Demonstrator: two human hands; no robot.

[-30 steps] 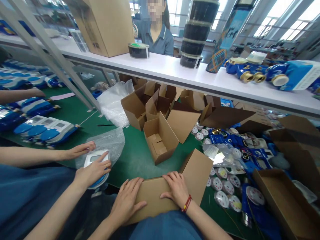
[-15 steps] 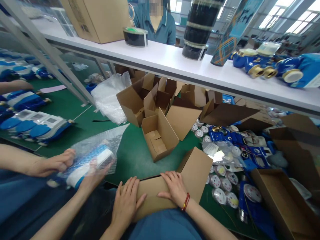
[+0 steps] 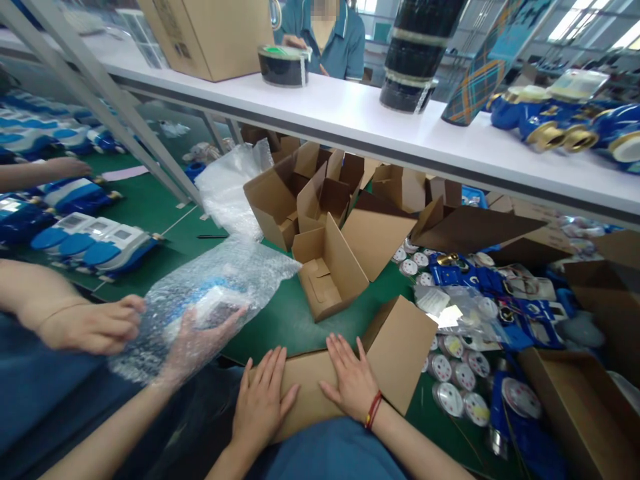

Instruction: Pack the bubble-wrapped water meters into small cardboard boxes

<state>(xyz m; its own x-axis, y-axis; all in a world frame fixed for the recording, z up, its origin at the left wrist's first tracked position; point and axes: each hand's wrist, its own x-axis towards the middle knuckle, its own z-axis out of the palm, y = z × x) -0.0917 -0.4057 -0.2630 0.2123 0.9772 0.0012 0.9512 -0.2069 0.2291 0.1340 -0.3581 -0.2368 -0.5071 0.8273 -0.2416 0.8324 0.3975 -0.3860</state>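
Note:
A brown cardboard box (image 3: 310, 393) lies against my body at the table's front edge, with one broad flap (image 3: 400, 347) standing out at its right end. My left hand (image 3: 263, 393) rests flat on the box's left part, fingers stretched out. On its right part lies my right hand (image 3: 353, 380), fingers spread, a red bracelet at the wrist. Both palms touch the cardboard and neither hand grips anything. Just beyond stands an open cardboard box (image 3: 327, 280). At my left, a co-worker's hands hold a blue and white device (image 3: 215, 307) inside a bubble wrap bag (image 3: 265, 267).
Several open boxes (image 3: 280, 200) stand beneath the white shelf (image 3: 320, 117). Round discs (image 3: 450, 397) and blue parts (image 3: 520, 307) crowd the right side. Blue and white devices (image 3: 100, 240) line the left. Tape rolls (image 3: 284, 67) sit on the shelf, with a person behind it.
My hands stay flat on the box, nearly unmoved. The co-worker's bubble wrap bag now covers more of the device, and one of their hands has come off it. The view has shifted slightly.

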